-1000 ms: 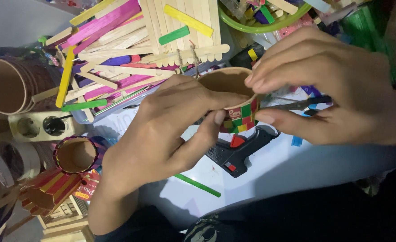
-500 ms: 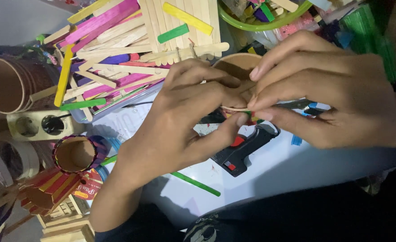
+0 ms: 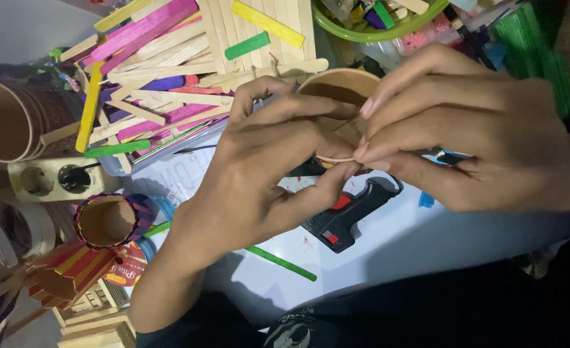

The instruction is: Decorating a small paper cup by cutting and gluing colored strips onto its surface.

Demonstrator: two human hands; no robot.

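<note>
A: What sits at the far left?
B: A stack of brown paper cups (image 3: 4, 122) lying on its side, a white power strip (image 3: 53, 180) just below it, and near that a cup wrapped in coloured sticks (image 3: 108, 220) with its mouth facing up

A: And behind the hands?
B: A big heap of craft sticks (image 3: 182, 58), plain wood mixed with pink, yellow and green ones. A single green stick (image 3: 282, 263) lies on the white table (image 3: 388, 245) close to the person's body

A: What is the left hand doing?
B: The left hand (image 3: 259, 174) is curled around a small brown paper cup (image 3: 340, 87), fingers over its near rim and thumb pressed up from below. The cup is held above the table, tilted so its open mouth faces the camera

A: And the right hand?
B: The right hand (image 3: 485, 135) meets the left at the cup's near edge, its fingertips pinched tight on the rim beside the left thumb. Whether something small is caught between them, I cannot tell

A: Anything under the cup?
B: A black and red glue gun (image 3: 346, 216) lies on the table right below both hands, and a green bowl (image 3: 375, 29) of scraps stands at the top
</note>
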